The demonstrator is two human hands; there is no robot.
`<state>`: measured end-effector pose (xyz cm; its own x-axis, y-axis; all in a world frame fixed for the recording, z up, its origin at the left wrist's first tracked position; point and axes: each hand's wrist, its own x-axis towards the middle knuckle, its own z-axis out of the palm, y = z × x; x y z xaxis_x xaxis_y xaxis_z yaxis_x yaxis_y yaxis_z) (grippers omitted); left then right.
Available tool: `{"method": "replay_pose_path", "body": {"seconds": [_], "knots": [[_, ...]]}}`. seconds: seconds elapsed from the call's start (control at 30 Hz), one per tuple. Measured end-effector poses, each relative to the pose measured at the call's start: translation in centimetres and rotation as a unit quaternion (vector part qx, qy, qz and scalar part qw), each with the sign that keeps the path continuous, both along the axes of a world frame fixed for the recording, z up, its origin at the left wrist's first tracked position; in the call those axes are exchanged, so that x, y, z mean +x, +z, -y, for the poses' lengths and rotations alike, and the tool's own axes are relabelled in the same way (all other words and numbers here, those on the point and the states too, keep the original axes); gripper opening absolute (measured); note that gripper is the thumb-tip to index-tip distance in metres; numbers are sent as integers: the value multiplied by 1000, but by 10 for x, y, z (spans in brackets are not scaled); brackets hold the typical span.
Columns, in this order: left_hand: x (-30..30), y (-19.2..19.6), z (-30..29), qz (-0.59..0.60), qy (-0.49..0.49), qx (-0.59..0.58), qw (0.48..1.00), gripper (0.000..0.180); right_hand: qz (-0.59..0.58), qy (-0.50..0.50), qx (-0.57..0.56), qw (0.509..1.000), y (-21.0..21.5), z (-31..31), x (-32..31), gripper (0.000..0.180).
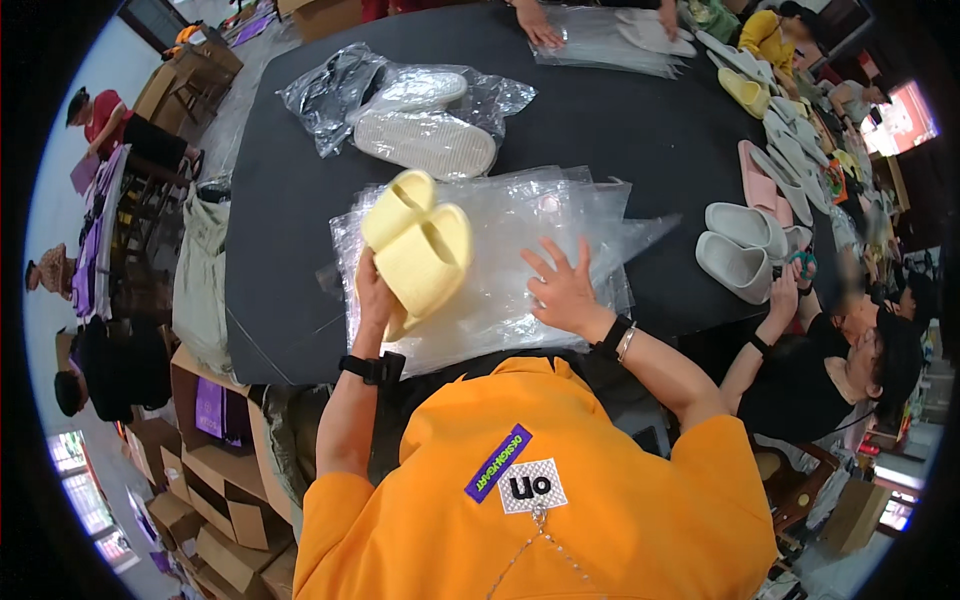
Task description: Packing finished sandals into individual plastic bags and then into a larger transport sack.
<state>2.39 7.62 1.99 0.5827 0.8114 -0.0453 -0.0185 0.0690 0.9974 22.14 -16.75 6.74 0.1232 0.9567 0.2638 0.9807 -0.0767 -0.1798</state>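
A pair of pale yellow slippers [425, 255] is gripped in my left hand [374, 293], the two pressed together above a stack of clear plastic bags [480, 315]. My left thumb and part of the palm show; the slippers hide the other fingers. My right hand [566, 292] is over the right part of the same stack, its fingers spread and nothing held in them. One bag's corner [645, 236] sticks up to the right of that hand. Farther off, white slippers [425, 143] lie inside clear plastic on the black table [285, 230].
Grey slippers [738, 262], pink slippers [760, 180] and other pairs line the table's right edge. A co-worker in black [805, 375] works at that side. Another person's hands [540, 25] rest by more bags at the far edge. Cardboard boxes [225, 500] stand at lower left.
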Motion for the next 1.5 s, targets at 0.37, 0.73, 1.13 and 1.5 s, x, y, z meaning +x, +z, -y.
{"method": "replay_pose_path", "body": {"seconds": [0.37,0.73,1.13,1.5], "knots": [[-5,121,14,66,-47,52,995,31,77,241,-123,960,-63,-65,-24,16],[24,19,43,-164,-74,54,982,24,-1,91,-223,971,-7,-7,-29,54],[-6,62,2,34,-18,-118,992,32,103,8,-58,993,19,19,8,2],[-98,53,-40,36,183,-45,981,29,84,133,-158,975,-9,-58,-48,12]]}}
